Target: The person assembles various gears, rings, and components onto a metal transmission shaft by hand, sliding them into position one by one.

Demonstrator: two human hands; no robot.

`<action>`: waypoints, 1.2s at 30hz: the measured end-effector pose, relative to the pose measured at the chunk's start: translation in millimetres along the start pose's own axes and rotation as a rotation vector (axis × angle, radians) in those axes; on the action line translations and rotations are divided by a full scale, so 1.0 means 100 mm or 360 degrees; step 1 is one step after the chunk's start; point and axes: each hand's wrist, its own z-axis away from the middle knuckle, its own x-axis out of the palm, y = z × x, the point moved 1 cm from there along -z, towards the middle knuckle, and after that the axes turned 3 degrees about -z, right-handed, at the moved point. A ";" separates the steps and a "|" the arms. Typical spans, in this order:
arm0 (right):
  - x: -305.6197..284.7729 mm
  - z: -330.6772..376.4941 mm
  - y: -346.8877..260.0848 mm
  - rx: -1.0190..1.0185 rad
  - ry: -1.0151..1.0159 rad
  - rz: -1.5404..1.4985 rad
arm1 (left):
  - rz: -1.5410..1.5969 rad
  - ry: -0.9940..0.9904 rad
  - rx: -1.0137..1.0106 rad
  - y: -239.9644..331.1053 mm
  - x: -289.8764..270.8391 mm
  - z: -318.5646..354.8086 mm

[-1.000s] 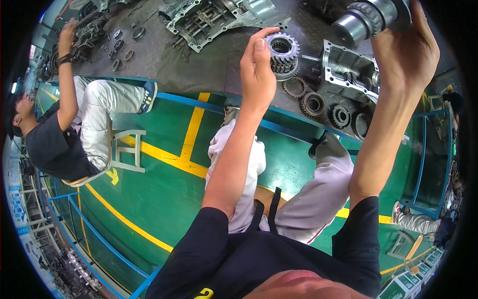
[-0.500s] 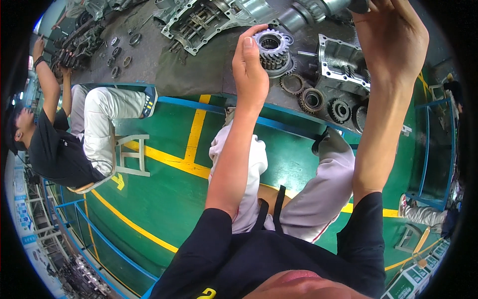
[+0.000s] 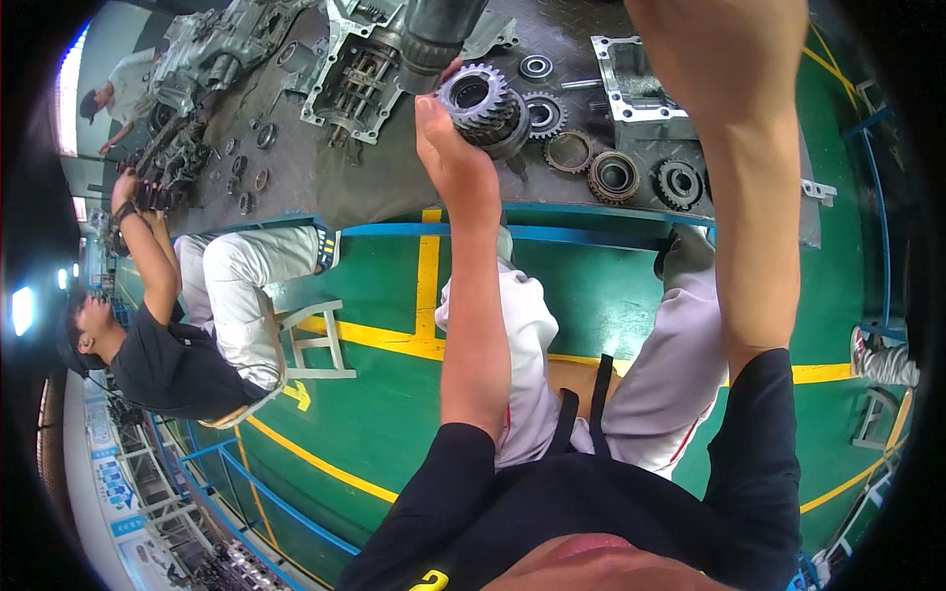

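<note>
My left hand (image 3: 461, 163) is wrapped around the side of a stacked gear assembly (image 3: 485, 110), tilted with its toothed ring and round bore facing up. Its thumb lies along the near left side, and a fingertip shows behind the gear. From the top edge a dark splined metal shaft (image 3: 430, 49) comes down, its end beside my left thumb and just left of the gear's bore. My right hand (image 3: 724, 49) is raised at the upper right. Its fingers are cut off by the frame; the shaft hangs in the air from that side.
An opened gearbox housing (image 3: 325, 98) stands behind on the metal bench, another housing (image 3: 641, 103) to the right. A bearing (image 3: 536, 67), a flat gear (image 3: 544, 116) and several rings, one thick ring (image 3: 613, 177) among them, lie nearby. A seated co-worker (image 3: 163, 345) handles parts at left.
The view has shifted, with the bench further down. The shaft has swung from slanting at the right to nearly upright left of the bore. My left hand keeps hold of the gear assembly, now tilted.
</note>
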 end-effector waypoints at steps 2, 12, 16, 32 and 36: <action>0.04 -0.05 0.02 0.0031 -0.0059 0.0054 | -0.0028 -0.0012 -0.0046 -0.05 -0.04 -0.01; 0.02 -0.05 0.10 0.0296 -0.0392 0.0135 | 0.0026 0.0129 -0.0158 0.00 0.13 0.09; 0.04 -0.02 0.38 0.0056 -0.0371 0.0688 | 0.0036 0.0027 -0.0114 0.03 0.12 0.07; 0.18 0.12 0.46 0.0258 -0.0577 0.0743 | 0.0146 0.0038 -0.0148 0.03 0.07 0.07; 0.19 0.14 0.60 0.0460 -0.0396 0.0697 | 0.0124 -0.0052 -0.0216 0.01 0.02 0.07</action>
